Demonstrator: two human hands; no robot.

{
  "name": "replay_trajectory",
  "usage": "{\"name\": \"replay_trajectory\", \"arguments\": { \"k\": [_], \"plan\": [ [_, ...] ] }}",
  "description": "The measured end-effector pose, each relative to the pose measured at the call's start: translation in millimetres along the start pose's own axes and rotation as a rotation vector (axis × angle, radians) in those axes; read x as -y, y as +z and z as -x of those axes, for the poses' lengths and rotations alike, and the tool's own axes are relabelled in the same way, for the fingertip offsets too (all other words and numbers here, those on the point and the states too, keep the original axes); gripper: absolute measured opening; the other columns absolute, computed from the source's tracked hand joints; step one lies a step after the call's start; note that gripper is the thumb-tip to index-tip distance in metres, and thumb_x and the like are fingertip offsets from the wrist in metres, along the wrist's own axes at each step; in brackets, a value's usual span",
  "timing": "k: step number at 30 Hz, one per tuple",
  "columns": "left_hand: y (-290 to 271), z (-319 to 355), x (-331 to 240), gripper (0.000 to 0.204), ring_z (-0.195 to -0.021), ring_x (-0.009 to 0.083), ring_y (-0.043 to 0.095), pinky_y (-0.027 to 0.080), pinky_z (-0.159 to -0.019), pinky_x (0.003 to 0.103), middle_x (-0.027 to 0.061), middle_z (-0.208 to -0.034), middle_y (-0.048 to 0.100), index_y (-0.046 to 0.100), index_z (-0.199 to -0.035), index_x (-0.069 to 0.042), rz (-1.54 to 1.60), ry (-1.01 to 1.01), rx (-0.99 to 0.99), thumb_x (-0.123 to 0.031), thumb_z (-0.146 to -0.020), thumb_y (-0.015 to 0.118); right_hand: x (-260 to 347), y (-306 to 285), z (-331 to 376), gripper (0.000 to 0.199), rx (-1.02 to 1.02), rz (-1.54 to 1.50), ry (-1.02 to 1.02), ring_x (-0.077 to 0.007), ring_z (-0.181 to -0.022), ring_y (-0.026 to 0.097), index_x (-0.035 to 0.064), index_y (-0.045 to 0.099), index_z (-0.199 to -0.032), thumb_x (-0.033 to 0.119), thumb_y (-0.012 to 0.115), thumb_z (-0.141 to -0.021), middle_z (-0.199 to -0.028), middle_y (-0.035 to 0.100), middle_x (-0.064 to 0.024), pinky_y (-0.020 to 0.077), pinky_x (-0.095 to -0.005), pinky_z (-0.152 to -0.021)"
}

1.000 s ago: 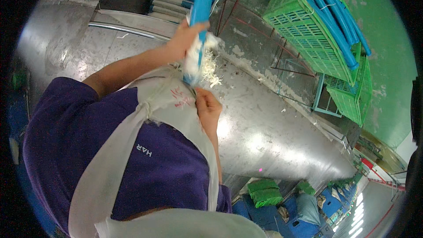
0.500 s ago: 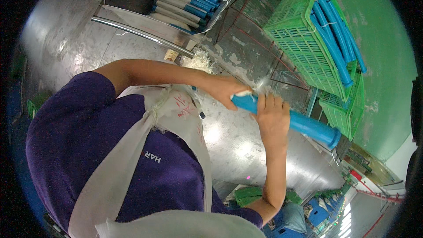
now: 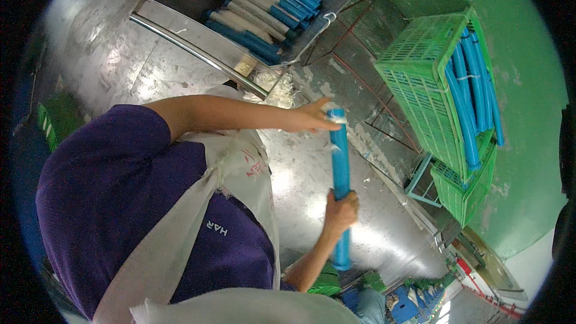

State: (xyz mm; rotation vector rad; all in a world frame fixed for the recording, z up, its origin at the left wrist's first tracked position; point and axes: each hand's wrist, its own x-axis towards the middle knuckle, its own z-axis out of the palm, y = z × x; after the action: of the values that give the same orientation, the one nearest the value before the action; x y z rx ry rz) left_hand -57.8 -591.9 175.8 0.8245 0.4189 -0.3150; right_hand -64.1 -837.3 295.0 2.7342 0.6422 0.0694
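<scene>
A long blue tube stands nearly upright in the picture, between my two hands. My right hand is wrapped around its lower part, above the flared bottom end. At the upper end, my left hand has its thumb across the tube, just below the rim; the other fingers are partly hidden. White strands or film show at that end by the thumb; what they are exactly is unclear.
A metal bin at the upper left holds several blue-and-white tubes. Its steel rail runs near my left arm, beside pale shavings. At right, a green crate holds blue tubes, above another green crate.
The blue tube has swung from slanting down to the right to nearly upright. My right hand has moved down and left, gripping lower. My left hand stays at the upper end.
</scene>
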Motion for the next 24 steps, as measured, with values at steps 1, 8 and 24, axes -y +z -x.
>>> {"name": "replay_trajectory", "arguments": {
  "k": [1,8,24],
  "plan": [
    [9.5,-1.0,-21.5,0.093,-0.103,0.0253,0.053,0.047,-0.081,0.044,0.0235,-0.118,0.048,0.018,-0.141,-0.01,0.062,0.069,-0.087,-0.027,-0.07,0.077,19.0,5.0,-1.1,0.047,0.02,-0.303,-0.012,-0.0278,-0.062,0.06,0.0021,0.053,-0.088,0.035,0.079,-0.065,-0.075,0.06,-0.0131,0.0483,-0.0387,-0.053],
    [-20.0,-10.1,-132.9,0.07,-0.074,0.0188,0.06,0.052,-0.064,0.035,0.0103,-0.089,0.059,0.034,-0.13,-0.013,0.34,0.314,-0.18,-0.007,-0.073,0.075,107.3,-14.6,-50.9,0.046,1.264,-2.247,0.225,-0.0179,-0.049,0.052,0.0012,0.051,-0.082,0.04,0.072,-0.066,-0.06,0.052,-0.0074,0.0426,-0.029,-0.045],
    [-148.7,-69.8,-188.1,0.029,-0.077,0.0088,0.057,0.048,-0.067,0.025,0.0014,-0.09,0.06,0.059,-0.1,-0.007,0.144,0.391,-0.314,-0.005,-0.074,0.072,166.8,-37.3,-189.5,0.034,1.682,-2.064,0.369,-0.0216,-0.063,0.061,-0.0027,0.055,-0.091,0.021,0.072,-0.074,-0.07,0.061,-0.0102,0.0477,-0.0326,-0.055]
  ]
}}
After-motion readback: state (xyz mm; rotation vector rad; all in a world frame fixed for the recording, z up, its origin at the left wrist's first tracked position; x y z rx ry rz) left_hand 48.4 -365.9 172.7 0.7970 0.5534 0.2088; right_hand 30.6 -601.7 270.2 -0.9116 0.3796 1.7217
